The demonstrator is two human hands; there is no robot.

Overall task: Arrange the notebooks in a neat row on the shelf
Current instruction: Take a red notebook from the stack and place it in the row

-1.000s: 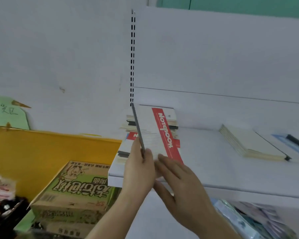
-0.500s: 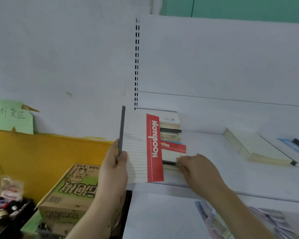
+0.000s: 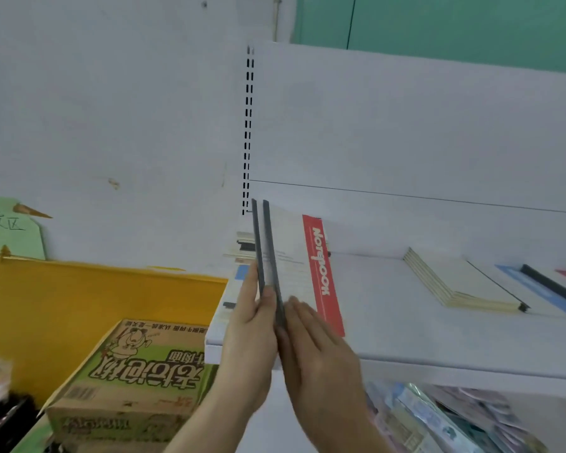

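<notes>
You held a notebook (image 3: 294, 266) upright at the shelf edge (image 3: 438, 364); its red band read "Notebook", the lettering running lengthwise along the band. Left of the notebook and lower, a cardboard box (image 3: 138, 377) carried large white Chinese characters, printed upside down to you. Far left of the notebook, a green paper sign (image 3: 10, 233) bore handwritten characters, only partly in view.

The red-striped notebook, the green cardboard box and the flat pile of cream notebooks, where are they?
Red-striped white notebook (image 3: 324, 276): head view, on its red band.
Green cardboard box (image 3: 144, 371): head view, on its printed top.
Flat pile of cream notebooks (image 3: 455, 276): head view, on the top cover.
</notes>
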